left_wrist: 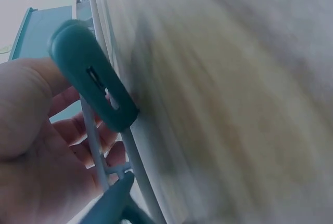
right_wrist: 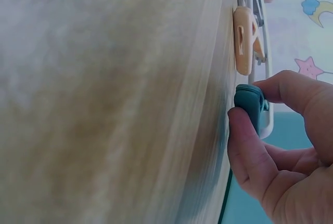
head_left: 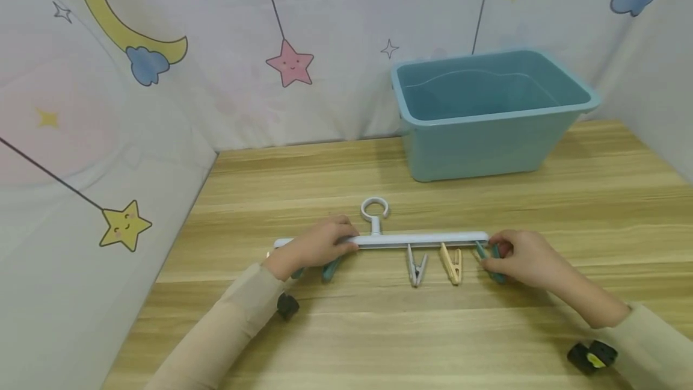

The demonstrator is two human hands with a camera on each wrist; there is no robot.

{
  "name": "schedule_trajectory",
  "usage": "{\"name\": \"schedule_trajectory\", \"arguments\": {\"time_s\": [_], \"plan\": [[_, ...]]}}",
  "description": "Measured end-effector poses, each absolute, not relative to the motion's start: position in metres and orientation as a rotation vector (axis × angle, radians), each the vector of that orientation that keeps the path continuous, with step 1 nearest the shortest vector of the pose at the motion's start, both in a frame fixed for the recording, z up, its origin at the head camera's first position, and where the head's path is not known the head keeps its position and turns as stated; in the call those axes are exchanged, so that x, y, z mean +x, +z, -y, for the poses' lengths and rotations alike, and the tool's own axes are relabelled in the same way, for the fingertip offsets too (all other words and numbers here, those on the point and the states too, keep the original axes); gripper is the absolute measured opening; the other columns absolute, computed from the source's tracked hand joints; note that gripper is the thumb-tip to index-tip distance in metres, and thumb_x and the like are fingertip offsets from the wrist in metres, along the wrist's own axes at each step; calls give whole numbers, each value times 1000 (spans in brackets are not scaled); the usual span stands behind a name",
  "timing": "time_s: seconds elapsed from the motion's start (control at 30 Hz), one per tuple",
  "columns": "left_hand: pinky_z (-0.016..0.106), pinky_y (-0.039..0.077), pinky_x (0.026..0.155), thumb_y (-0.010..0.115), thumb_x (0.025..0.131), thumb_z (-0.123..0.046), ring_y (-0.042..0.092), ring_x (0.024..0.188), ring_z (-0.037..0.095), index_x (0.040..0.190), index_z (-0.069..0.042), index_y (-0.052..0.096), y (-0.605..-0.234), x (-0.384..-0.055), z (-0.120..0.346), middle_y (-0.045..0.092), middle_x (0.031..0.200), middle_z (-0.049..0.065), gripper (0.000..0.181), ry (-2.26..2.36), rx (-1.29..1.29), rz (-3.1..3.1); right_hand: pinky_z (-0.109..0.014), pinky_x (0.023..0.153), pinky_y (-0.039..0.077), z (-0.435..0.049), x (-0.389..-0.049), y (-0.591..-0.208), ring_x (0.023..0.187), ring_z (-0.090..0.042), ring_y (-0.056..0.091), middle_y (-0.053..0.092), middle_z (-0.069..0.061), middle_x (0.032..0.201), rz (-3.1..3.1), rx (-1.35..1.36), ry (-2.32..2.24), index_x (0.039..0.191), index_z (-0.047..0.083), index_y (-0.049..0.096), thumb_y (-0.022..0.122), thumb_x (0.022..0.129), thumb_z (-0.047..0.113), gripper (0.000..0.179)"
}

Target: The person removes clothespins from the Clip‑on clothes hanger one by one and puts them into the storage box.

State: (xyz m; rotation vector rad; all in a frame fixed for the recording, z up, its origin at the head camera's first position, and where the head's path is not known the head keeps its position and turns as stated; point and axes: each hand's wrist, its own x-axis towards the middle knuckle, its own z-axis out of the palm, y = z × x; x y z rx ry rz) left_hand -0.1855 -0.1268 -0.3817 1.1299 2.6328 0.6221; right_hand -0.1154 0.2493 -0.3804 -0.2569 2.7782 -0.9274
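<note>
A white clip hanger (head_left: pixel 422 238) with a round hook lies across the wooden table. My left hand (head_left: pixel 316 245) grips its bar left of the hook, thumb along the near side and fingers over the far side. Beneath that hand hang teal clothespins, one (left_wrist: pixel 86 70) large beside the thumb in the left wrist view. At the bar's right end, my right hand (head_left: pixel 527 257) pinches a teal clothespin (right_wrist: pixel 250 104) between thumb and fingers. Between the hands, a grey clothespin (head_left: pixel 414 271) and a pale orange clothespin (head_left: pixel 449 263) hang from the bar.
A teal plastic bin (head_left: pixel 487 143) stands at the back right of the table (head_left: pixel 379 330). Behind it hangs a white cloth (head_left: pixel 335 35) printed with stars and moons. Black wrist devices (head_left: pixel 592 357) sit at the sleeves.
</note>
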Motion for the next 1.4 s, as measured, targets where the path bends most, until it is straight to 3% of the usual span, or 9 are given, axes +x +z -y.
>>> {"name": "schedule_trajectory", "arguments": {"time_s": [0.33, 0.57, 0.83, 1.03, 1.4], "plan": [[33, 46, 81, 59, 97, -18, 52, 89, 15, 105, -3, 66, -379, -184, 128, 63, 98, 3, 18, 621, 1120, -2661, -27, 57, 44, -248, -117, -379, 72, -15, 54, 63, -7, 86, -2836, -243, -958, 116, -13, 59, 75, 83, 26, 53], [36, 43, 87, 60, 96, -17, 50, 73, 9, 101, -4, 64, -379, -186, 129, 64, 87, -1, 14, 689, 1102, -2637, -26, 57, 46, -247, -118, -376, 76, -15, 58, 64, -10, 88, -2837, -240, -997, 116, -14, 59, 75, 84, 25, 53], [27, 45, 70, 59, 97, -19, 49, 74, 11, 102, -6, 62, -376, -188, 134, 59, 84, -2, 14, 757, 973, -2614, -25, 54, 46, -247, -120, -368, 74, -14, 57, 64, -7, 86, -2854, -237, -1033, 118, -12, 59, 74, 83, 24, 52], [28, 44, 65, 59, 97, -19, 47, 71, 12, 101, -8, 59, -368, -188, 139, 55, 81, -1, 12, 808, 897, -2613, -25, 53, 45, -244, -123, -359, 74, -15, 56, 64, -7, 84, -2876, -254, -1043, 119, -11, 59, 74, 84, 22, 51], [32, 47, 75, 58, 98, -23, 54, 77, 13, 121, -6, 62, -344, -190, 147, 63, 97, 2, 29, 851, 905, -2683, -27, 55, 46, -241, -127, -336, 76, -16, 58, 65, -7, 85, -2865, -279, -1113, 123, -8, 56, 71, 87, 26, 52]]}}
